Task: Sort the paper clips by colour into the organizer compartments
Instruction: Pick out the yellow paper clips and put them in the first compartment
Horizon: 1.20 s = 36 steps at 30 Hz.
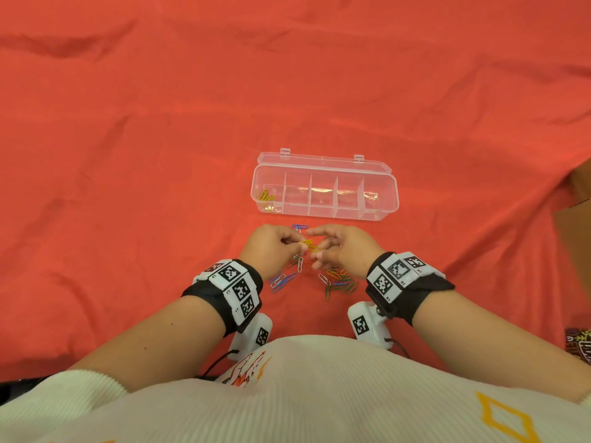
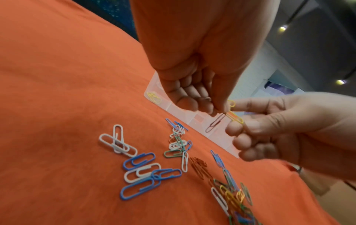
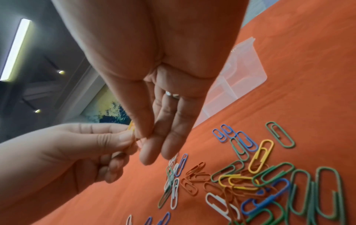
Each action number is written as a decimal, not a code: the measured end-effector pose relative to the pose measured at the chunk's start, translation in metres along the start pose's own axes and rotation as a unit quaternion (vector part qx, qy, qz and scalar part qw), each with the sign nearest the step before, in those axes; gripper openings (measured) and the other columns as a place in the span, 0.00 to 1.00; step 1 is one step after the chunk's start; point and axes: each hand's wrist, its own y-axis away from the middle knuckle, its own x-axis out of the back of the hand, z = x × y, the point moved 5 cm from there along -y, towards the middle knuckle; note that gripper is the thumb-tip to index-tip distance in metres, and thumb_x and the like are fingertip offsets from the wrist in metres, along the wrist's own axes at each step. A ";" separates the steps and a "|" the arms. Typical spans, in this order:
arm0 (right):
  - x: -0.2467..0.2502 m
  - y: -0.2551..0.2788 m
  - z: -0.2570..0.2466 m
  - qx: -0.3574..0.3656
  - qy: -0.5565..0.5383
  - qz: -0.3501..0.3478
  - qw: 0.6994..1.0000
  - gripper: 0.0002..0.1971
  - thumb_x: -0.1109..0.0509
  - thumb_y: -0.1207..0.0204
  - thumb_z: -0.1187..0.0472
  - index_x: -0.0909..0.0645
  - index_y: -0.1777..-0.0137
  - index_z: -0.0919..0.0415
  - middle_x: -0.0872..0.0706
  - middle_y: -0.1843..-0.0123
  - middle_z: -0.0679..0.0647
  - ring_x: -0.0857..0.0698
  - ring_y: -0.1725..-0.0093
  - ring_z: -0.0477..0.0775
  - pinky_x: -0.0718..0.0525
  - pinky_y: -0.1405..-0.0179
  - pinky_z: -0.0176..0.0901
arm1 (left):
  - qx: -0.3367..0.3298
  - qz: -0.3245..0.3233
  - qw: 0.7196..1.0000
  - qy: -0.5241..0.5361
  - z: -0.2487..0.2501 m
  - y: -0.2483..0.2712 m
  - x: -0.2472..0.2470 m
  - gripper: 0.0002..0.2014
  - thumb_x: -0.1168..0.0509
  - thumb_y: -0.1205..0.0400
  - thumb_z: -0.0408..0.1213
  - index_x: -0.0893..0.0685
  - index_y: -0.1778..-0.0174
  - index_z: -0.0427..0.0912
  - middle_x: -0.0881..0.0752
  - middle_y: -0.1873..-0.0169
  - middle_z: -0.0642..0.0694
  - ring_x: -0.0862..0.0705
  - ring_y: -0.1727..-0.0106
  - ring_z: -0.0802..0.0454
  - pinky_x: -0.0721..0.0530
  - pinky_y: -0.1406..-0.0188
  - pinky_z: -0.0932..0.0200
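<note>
The clear organizer [image 1: 324, 215] lies open just beyond my hands, and its leftmost compartment holds several yellow clips [image 1: 267, 198]. My left hand [image 1: 299, 246] and right hand [image 1: 316, 251] meet above the cloth over a small tangle of clips. In the left wrist view, the left hand [image 2: 219, 108] pinches the top of a dark clip [image 2: 215, 124] hooked to yellow clips [image 2: 235, 118]. The right hand [image 2: 236, 123] pinches those yellow clips between thumb and forefinger. The right wrist view shows the same meeting, with a yellow clip [image 3: 131, 126] poking out above the left fingers [image 3: 123, 137].
Loose clips lie on the red cloth [image 1: 160, 155] under my hands: blue and white ones [image 1: 283, 281] at left, a mixed pile [image 1: 339, 281] at right, two blue ones [image 1: 299, 226] near the organizer. A cardboard box [image 1: 575, 215] sits at the right edge.
</note>
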 end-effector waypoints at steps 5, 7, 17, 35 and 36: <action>0.011 0.000 0.003 -0.005 -0.045 0.030 0.999 0.20 0.36 0.26 0.79 0.24 0.35 0.65 0.14 0.64 0.55 0.12 0.72 0.43 0.12 0.56 0.46 | 0.024 0.057 0.997 0.054 -0.009 -0.008 0.022 0.06 0.29 0.26 0.34 0.12 0.55 0.40 0.17 0.75 0.51 0.23 0.82 0.69 0.22 0.72 0.69; 0.010 -0.001 0.007 -0.016 -0.036 0.041 0.998 0.18 0.35 0.25 0.77 0.23 0.36 0.66 0.14 0.64 0.55 0.12 0.75 0.41 0.13 0.66 0.37 | 0.032 0.068 0.995 0.067 -0.012 -0.010 0.028 0.04 0.28 0.26 0.35 0.12 0.58 0.42 0.17 0.76 0.49 0.24 0.83 0.68 0.23 0.72 0.66; -0.014 -0.011 -0.012 0.006 0.009 0.065 0.998 0.10 0.28 0.26 0.65 0.19 0.55 0.45 0.15 0.70 0.44 0.17 0.81 0.41 0.24 0.81 0.33 | 0.043 -0.011 0.992 0.119 -0.011 -0.006 0.024 0.03 0.27 0.28 0.36 0.12 0.64 0.49 0.15 0.81 0.56 0.24 0.79 0.61 0.29 0.78 0.68; 0.002 0.002 0.008 -0.058 0.137 0.134 0.980 0.04 0.30 0.24 0.63 0.13 0.54 0.58 0.15 0.69 0.46 0.21 0.82 0.39 0.23 0.72 0.33 | 0.043 0.095 0.993 0.060 -0.022 -0.010 0.068 0.05 0.27 0.27 0.35 0.12 0.58 0.39 0.16 0.74 0.52 0.26 0.85 0.68 0.27 0.73 0.68; 0.005 0.003 0.012 -0.077 0.186 0.137 0.970 0.05 0.31 0.24 0.61 0.13 0.53 0.57 0.16 0.69 0.46 0.22 0.80 0.41 0.24 0.71 0.34 | 0.037 0.116 0.991 0.047 -0.018 -0.014 0.075 0.06 0.27 0.27 0.35 0.12 0.58 0.39 0.17 0.74 0.52 0.26 0.85 0.69 0.28 0.74 0.69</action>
